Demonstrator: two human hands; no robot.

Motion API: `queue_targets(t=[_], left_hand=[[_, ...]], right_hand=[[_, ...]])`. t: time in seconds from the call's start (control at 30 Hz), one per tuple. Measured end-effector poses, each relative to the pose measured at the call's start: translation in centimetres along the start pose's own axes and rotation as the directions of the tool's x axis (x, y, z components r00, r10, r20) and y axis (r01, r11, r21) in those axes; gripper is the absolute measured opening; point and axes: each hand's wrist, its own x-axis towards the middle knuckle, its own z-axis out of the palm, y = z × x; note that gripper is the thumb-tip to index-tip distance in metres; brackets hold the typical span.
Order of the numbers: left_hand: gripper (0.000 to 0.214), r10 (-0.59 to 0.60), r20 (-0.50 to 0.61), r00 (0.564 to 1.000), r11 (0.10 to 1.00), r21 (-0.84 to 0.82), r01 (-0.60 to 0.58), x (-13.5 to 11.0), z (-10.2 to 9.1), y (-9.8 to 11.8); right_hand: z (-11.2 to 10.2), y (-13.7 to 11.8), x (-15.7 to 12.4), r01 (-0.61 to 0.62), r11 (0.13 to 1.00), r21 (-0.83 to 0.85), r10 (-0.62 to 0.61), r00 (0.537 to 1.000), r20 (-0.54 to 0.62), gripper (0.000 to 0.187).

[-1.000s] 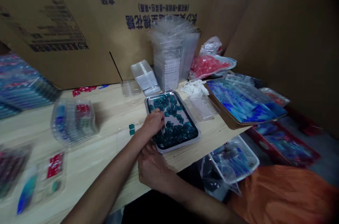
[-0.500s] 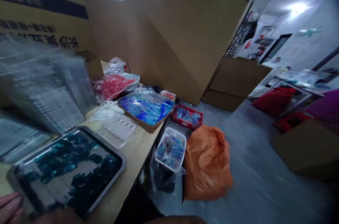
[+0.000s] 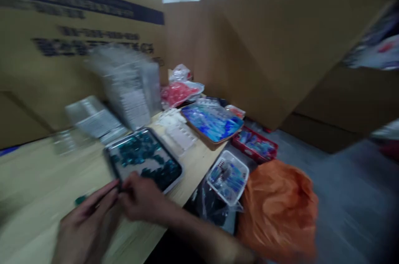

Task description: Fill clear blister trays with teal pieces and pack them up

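My left hand (image 3: 84,220) and my right hand (image 3: 141,197) come together at the near-left corner of a metal tray (image 3: 178,176). Both are closed, fingertips pinched around something small and dark that blur and the fingers hide. Dark teal translucent pieces (image 3: 134,149) lie scattered in the tray, beyond my right hand. One green piece (image 3: 80,200) shows on the wooden table (image 3: 34,197) just beside my left hand.
Clear plastic trays (image 3: 134,97) are stacked behind the metal tray. A box of blue pieces (image 3: 215,124) sits near the table's right edge. Below stand a white basket (image 3: 227,178), a red basket (image 3: 255,145) and an orange bag (image 3: 277,210). Cardboard (image 3: 264,39) walls the back.
The view has swung left, so the tray and table appear farther right. Both hands have come further into view, pinched together at the tray's near corner.
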Motion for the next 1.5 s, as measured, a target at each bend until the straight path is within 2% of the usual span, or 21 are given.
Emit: queue_targets(t=[0.1, 0.2, 0.4, 0.5, 0.63, 0.77, 0.87, 0.93, 1.07, 1.2, 1.27, 1.33, 1.4, 1.5], left_hand=[[0.037, -0.095, 0.011, 0.995, 0.995, 0.027, 0.095, -1.2, 0.6, 0.7], [0.039, -0.145, 0.045, 0.988, 0.986, -0.077, 0.148, -1.2, 1.2, 0.4], [0.034, -0.188, 0.012, 0.982, 0.969, -0.161, 0.187, -1.8, 0.0, -0.4], [0.033, -0.199, 0.033, 0.980, 0.958, -0.202, 0.201, -2.1, -0.3, -0.4], [0.029, -0.229, 0.022, 0.973, 0.956, -0.181, 0.229, -2.2, -0.5, -0.2], [0.030, -0.244, 0.068, 0.967, 0.953, -0.171, 0.252, -2.2, -1.1, -0.3], [0.030, -0.278, 0.094, 0.956, 0.918, -0.266, 0.293, -2.2, -1.4, -0.4], [0.028, -0.324, 0.120, 0.938, 0.858, -0.379, 0.345, -2.3, -1.4, -0.4], [0.029, -0.411, 0.206, 0.888, 0.688, -0.569, 0.450, -2.8, -1.5, -0.3], [0.026, -0.476, 0.161, 0.865, 0.635, -0.618, 0.464, -3.1, -3.2, -0.3], [0.024, -0.522, 0.075, 0.850, 0.629, -0.639, 0.442, -2.9, -4.7, -0.6], [0.024, -0.556, -0.036, 0.830, 0.644, -0.650, 0.403, -2.6, -6.3, -1.1], [0.022, -0.564, -0.118, 0.817, 0.671, -0.643, 0.370, -2.4, -7.4, -1.9], [0.021, -0.566, -0.143, 0.812, 0.686, -0.628, 0.368, -2.2, -8.0, -2.9]], right_hand=[[-0.6, -0.2, -0.3, 0.030, 1.000, 0.007, -0.030, 0.999, 0.022, 0.009], [-0.2, 0.1, 0.2, 0.079, 0.997, 0.010, -0.079, 0.997, 0.007, 0.003], [1.3, -0.4, 0.2, 0.090, 0.995, -0.045, -0.091, 0.996, -0.013, 0.009], [1.6, -0.6, 0.3, 0.089, 0.996, -0.006, -0.089, 0.996, 0.000, 0.011], [2.0, -0.4, 0.5, -0.029, 0.980, 0.196, 0.012, 0.996, 0.087, 0.011], [2.3, -0.6, 0.3, -0.227, 0.843, 0.488, 0.147, 0.969, 0.198, 0.015], [2.2, -1.0, 0.2, -0.280, 0.762, 0.584, 0.181, 0.958, 0.222, 0.020], [2.1, -1.1, 0.2, -0.276, 0.760, 0.589, 0.190, 0.960, 0.205, 0.022], [2.3, -1.0, 0.3, -0.216, 0.831, 0.513, 0.164, 0.976, 0.144, 0.023], [2.9, -1.4, -0.3, -0.136, 0.877, 0.462, 0.071, 0.985, 0.156, 0.019], [3.5, -1.9, -1.3, -0.006, 0.950, 0.312, -0.027, 0.994, 0.103, 0.018], [4.4, -2.3, -2.8, 0.173, 0.983, 0.055, -0.178, 0.979, 0.103, 0.025], [5.6, -2.4, -4.4, 0.318, 0.935, -0.158, -0.282, 0.936, 0.211, 0.029], [7.4, -1.6, -6.4, 0.400, 0.869, -0.291, -0.306, 0.897, 0.319, 0.033]])
